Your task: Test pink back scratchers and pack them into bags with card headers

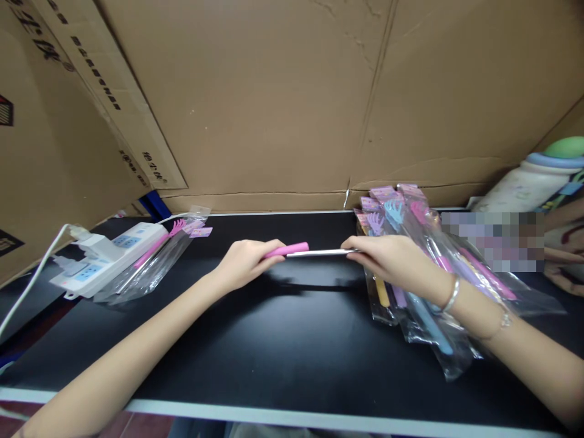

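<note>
Hands meet over the middle of a black table (292, 340), each gripping one end of a slim telescopic back scratcher (310, 250) held level just above the surface. The left hand (244, 261) is clenched around the pink handle (288, 249), which pokes out past the fingers toward the centre. The right hand (387, 258), with a silver bangle (451, 295) on its wrist, pinches the far end of the bare metal rod (319, 252) between fingertips and thumb; the scratcher's head is hidden inside that grasp. Beneath the right wrist lies a heap of clear plastic packets (424, 286) holding more scratchers in pink, blue, purple and yellow, fanned toward the table's right side. On the left, well apart from the hands, a white power strip (107, 255) sits with its cable (27, 280) trailing off the edge, and one bagged pink scratcher (157, 258) leans against it. Brown cardboard (274, 103) walls the back and left. At the far right a pale bottle with a green top (533, 179) lies on its side.
</note>
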`<state>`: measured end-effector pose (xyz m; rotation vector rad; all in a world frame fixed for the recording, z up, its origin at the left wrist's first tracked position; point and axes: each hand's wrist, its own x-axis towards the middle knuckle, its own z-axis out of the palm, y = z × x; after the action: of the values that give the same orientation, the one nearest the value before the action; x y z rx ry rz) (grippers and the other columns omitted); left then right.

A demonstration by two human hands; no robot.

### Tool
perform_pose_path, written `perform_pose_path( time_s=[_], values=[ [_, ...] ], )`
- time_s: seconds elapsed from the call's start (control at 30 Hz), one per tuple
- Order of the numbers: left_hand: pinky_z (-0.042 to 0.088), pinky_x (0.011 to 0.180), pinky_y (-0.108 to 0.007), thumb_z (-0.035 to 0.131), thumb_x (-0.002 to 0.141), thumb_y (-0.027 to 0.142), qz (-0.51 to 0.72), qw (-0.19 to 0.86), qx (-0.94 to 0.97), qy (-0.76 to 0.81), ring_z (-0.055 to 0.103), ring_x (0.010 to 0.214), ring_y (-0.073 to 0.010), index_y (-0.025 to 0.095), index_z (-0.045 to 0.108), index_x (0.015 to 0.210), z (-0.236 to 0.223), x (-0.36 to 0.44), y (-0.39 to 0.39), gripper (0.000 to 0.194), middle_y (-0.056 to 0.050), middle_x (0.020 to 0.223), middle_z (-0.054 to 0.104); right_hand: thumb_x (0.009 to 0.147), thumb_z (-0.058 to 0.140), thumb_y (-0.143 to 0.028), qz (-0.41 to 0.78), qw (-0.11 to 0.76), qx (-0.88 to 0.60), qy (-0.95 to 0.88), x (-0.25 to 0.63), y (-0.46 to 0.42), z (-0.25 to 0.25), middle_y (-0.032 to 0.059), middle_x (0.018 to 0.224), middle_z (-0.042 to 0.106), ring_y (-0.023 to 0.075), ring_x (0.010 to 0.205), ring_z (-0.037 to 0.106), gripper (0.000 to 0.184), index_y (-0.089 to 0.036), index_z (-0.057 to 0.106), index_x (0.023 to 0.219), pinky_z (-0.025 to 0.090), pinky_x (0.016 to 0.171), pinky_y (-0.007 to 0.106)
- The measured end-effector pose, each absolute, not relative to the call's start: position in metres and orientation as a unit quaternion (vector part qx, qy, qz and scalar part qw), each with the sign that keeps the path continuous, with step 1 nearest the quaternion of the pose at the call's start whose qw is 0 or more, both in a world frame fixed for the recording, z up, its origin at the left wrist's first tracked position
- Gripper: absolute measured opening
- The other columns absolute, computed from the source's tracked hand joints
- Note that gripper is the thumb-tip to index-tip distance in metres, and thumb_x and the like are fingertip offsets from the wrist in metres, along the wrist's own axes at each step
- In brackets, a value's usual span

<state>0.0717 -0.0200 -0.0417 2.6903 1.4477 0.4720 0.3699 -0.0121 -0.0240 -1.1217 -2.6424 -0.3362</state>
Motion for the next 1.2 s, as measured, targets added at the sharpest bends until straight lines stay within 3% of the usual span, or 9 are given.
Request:
perform_pose_path(
  time_s=[0.23, 0.5, 0.73, 1.07, 1.2],
  values=[
    [0.032, 0.057, -0.020, 0.038, 0.091, 0.049, 0.154, -0.023, 0.847, 0.508, 0.058, 0.060, -0.0136, 0.028, 0.060, 0.107, -0.039, 0.056, -0.010, 0.034, 0.003, 0.072, 0.066, 0.095, 0.033, -0.040, -0.131, 0.154, -0.400, -0.894, 0.391, 0.002, -0.013, -0.0004, 0.088, 0.069, 0.0158, 0.072, 0.066, 0.030, -0.023, 0.057, 0.099, 0.041, 0.058, 0.026],
    [0.030, 0.056, -0.020, 0.038, 0.091, 0.048, 0.133, -0.022, 0.855, 0.502, 0.057, 0.059, -0.0125, 0.030, 0.058, 0.109, -0.032, 0.053, -0.011, 0.033, 0.004, 0.071, 0.064, 0.095, 0.032, -0.040, -0.121, 0.145, -0.396, -0.899, 0.386, 0.000, -0.018, -0.0009, 0.083, 0.069, 0.0156, 0.070, 0.066, 0.031, -0.023, 0.057, 0.100, 0.041, 0.057, 0.025],
    [0.035, 0.064, -0.019, 0.040, 0.091, 0.047, 0.165, -0.010, 0.872, 0.461, 0.061, 0.078, -0.0131, 0.028, 0.061, 0.106, -0.033, 0.050, -0.009, 0.032, 0.002, 0.092, 0.068, 0.094, 0.033, -0.041, -0.106, 0.143, -0.390, -0.903, 0.387, 0.002, -0.016, 0.0001, 0.080, 0.069, 0.0151, 0.066, 0.064, 0.032, -0.022, 0.059, 0.100, 0.041, 0.057, 0.026],
    [0.034, 0.061, -0.019, 0.042, 0.091, 0.045, 0.161, 0.003, 0.870, 0.467, 0.059, 0.071, -0.0116, 0.029, 0.060, 0.108, -0.035, 0.052, -0.010, 0.030, 0.004, 0.087, 0.068, 0.094, 0.034, -0.043, -0.071, 0.140, -0.382, -0.911, 0.389, 0.005, -0.016, 0.0007, 0.075, 0.067, 0.0135, 0.061, 0.061, 0.034, -0.022, 0.059, 0.099, 0.039, 0.058, 0.024],
    [0.036, 0.066, -0.019, 0.041, 0.092, 0.045, 0.169, 0.016, 0.877, 0.450, 0.061, 0.080, -0.0125, 0.029, 0.060, 0.110, -0.036, 0.055, -0.012, 0.031, 0.002, 0.096, 0.068, 0.094, 0.036, -0.044, -0.019, 0.130, -0.370, -0.919, 0.393, 0.009, -0.016, 0.0001, 0.074, 0.066, 0.0114, 0.059, 0.058, 0.033, -0.022, 0.059, 0.100, 0.038, 0.057, 0.023]
  ],
)
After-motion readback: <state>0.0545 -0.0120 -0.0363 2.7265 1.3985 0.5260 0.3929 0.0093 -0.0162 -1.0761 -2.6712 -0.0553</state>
